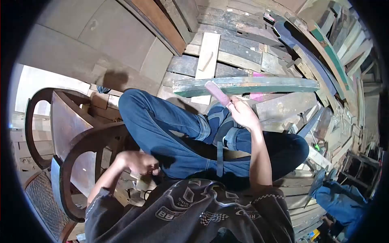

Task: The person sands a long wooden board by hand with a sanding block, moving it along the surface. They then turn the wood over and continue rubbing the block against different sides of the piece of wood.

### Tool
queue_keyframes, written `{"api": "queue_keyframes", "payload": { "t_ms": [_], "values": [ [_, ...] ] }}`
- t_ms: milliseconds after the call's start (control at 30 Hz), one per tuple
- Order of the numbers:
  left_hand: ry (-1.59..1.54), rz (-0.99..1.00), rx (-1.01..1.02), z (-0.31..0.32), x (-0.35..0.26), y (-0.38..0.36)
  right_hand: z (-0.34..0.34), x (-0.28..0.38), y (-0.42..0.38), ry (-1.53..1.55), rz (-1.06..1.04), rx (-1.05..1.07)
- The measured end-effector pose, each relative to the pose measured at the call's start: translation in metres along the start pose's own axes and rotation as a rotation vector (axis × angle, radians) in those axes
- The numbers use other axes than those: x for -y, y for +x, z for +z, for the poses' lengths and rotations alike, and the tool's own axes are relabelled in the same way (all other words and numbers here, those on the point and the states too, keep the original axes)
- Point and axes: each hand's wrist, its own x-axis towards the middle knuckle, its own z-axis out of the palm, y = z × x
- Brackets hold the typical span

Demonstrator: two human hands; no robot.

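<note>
My right hand is closed around one end of a pinkish sanding block, a flat bar with a rough, sandpaper-like face. Its free end points up and left, overlapping a long, slightly curved wooden board with worn grey and green paint. That board lies beyond my crossed legs, across a pale plank. Over by my left thigh, my left hand is closed with curled fingers; what it may hold is hidden. A grey-blue strip rests across my lap.
To my left stands a dark wooden chair frame with curved arms and a woven panel. Wood offcuts are heaped at the right. A person in blue clothing is at the lower right. Panels border the upper left.
</note>
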Motion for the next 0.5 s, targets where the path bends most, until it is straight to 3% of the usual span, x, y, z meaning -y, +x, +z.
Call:
{"api": "queue_keyframes", "payload": {
  "t_ms": [33, 67, 100, 133, 167, 200, 233, 267, 300, 400, 500],
  "values": [
    [0.013, 0.076, -0.173, -0.038, -0.020, -0.003, 0.008, -0.014, 0.005, -0.020, 0.012, -0.007],
    [0.111, 0.032, -0.266, -0.082, -0.064, -0.012, 0.009, -0.011, 0.006, 0.047, 0.065, 0.009],
    [0.216, 0.010, -0.426, -0.107, -0.079, -0.008, 0.011, -0.005, 0.007, 0.112, 0.117, 0.027],
    [0.273, 0.182, -0.601, -0.133, -0.064, 0.009, 0.013, -0.001, 0.007, 0.177, 0.169, 0.044],
    [0.314, 0.122, -0.690, -0.158, -0.075, 0.017, 0.026, -0.014, 0.009, 0.239, 0.157, -0.037],
    [0.205, -0.026, -0.673, -0.185, -0.062, 0.038, 0.030, -0.014, 0.014, 0.254, 0.191, -0.004],
    [0.316, -0.079, -0.728, -0.208, -0.041, 0.061, 0.034, -0.013, 0.018, 0.268, 0.230, 0.032],
    [0.425, -0.220, -0.658, -0.232, -0.025, 0.086, 0.037, -0.011, 0.022, 0.280, 0.269, 0.064],
    [0.476, -0.339, -0.589, -0.249, -0.016, 0.105, 0.042, -0.011, 0.022, 0.083, 0.116, -0.018],
    [0.564, -0.495, -0.403, -0.279, 0.033, 0.161, 0.079, -0.043, 0.042, 0.121, 0.175, -0.095],
    [0.584, -0.522, -0.293, -0.280, 0.028, 0.163, 0.101, -0.049, 0.060, 0.096, 0.126, -0.178]
  ]
}}
